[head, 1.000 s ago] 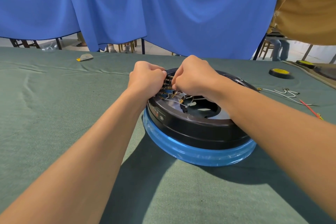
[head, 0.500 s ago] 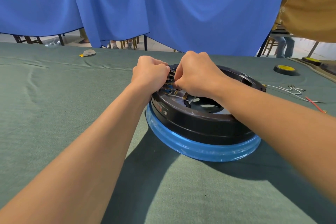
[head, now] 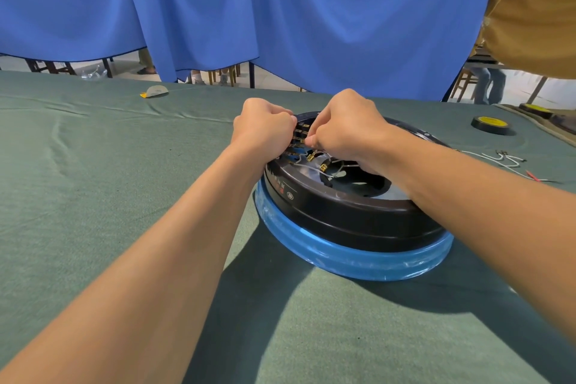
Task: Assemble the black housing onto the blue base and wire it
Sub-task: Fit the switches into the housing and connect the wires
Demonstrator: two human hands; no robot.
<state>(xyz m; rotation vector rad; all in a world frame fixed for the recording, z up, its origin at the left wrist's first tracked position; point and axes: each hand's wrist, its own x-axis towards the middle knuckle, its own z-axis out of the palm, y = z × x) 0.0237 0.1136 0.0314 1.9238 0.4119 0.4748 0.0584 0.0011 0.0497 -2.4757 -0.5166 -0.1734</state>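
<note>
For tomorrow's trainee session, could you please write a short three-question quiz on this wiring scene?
1. True or false: the black housing already sits on the blue base.
2. Where does the tape roll lie? A) on the housing B) on the table, far right C) inside the base
3. What colour are the loose connectors near the right hand?
Key: 1 true; 2 B; 3 gold.

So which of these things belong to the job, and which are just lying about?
In the job: black housing, blue base under it, white wires on top, left hand and right hand working on them.
Lying about: tape roll, loose wires at far right, small grey and yellow object far left.
</note>
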